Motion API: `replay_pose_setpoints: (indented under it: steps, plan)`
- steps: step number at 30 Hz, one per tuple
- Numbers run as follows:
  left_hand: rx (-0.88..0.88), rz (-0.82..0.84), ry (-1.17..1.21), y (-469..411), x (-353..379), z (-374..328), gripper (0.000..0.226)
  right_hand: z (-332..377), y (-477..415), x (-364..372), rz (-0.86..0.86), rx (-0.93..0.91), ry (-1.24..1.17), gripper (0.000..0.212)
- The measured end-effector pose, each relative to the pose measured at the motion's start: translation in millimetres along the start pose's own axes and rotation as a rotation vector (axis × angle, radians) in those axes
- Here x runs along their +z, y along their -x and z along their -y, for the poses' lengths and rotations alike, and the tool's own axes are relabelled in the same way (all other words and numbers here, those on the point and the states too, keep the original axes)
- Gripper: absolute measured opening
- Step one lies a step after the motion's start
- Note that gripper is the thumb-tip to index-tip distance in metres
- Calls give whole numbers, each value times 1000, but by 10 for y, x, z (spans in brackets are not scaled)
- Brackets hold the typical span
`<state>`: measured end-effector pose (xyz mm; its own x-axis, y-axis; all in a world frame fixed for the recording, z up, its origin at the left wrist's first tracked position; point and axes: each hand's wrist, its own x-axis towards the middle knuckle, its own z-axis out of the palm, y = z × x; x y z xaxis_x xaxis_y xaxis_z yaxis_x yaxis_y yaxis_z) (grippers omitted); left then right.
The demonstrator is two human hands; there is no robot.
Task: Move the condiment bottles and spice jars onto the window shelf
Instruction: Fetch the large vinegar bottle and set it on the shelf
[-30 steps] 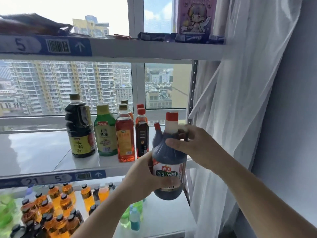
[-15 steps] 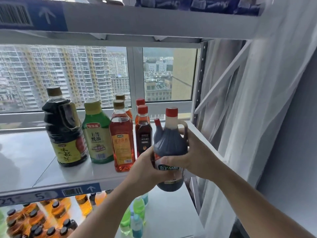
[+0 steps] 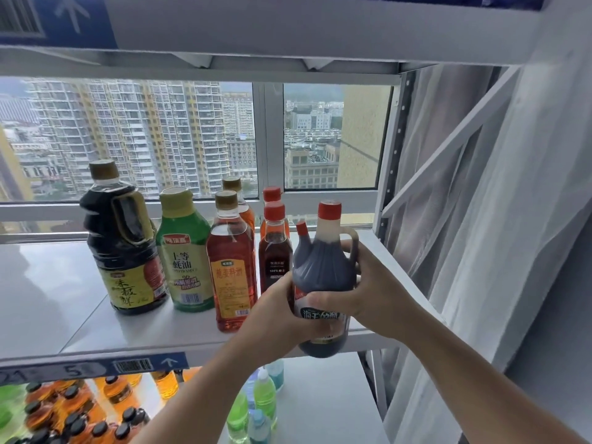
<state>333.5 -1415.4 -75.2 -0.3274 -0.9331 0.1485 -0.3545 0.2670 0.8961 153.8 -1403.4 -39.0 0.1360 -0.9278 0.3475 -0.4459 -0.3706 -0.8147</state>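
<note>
A dark vinegar jug [image 3: 323,267] with a red cap and side handle is held at the front edge of the white window shelf [image 3: 64,302], its base just below the shelf surface. My left hand [image 3: 282,312] grips its lower left side and my right hand [image 3: 374,290] wraps round its right side and label. On the shelf stand a large dark soy sauce bottle [image 3: 121,248], a green oyster sauce bottle [image 3: 185,254], an amber cooking wine bottle [image 3: 230,267] and a small dark red-capped bottle [image 3: 274,248], with two more bottles partly hidden behind them.
A shelf board [image 3: 288,27] with a blue label strip hangs close overhead. The rack's upright post [image 3: 390,155] and a white curtain [image 3: 499,219] stand right of the jug. The lower shelf holds several orange drink bottles [image 3: 73,408] and green and blue ones [image 3: 256,408].
Both hands have lifted the jug up and forward toward the shelf's right front corner. My right hand slid from the neck down to the jug's body. The view has moved closer.
</note>
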Motion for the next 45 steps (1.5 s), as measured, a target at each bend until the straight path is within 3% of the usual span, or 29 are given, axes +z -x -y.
replay_pose_setpoints:
  steps: [19,32,45]
  plan:
    - [-44,-44,3,-116,-87,154,73,-238,-323,-65,12,57,-73,82]
    - [-96,-77,-98,70,-287,281,31,-544,-661,103,48,182,-151,80]
    - [-134,-54,-172,256,-384,335,28,-688,-856,200,91,217,-161,86]
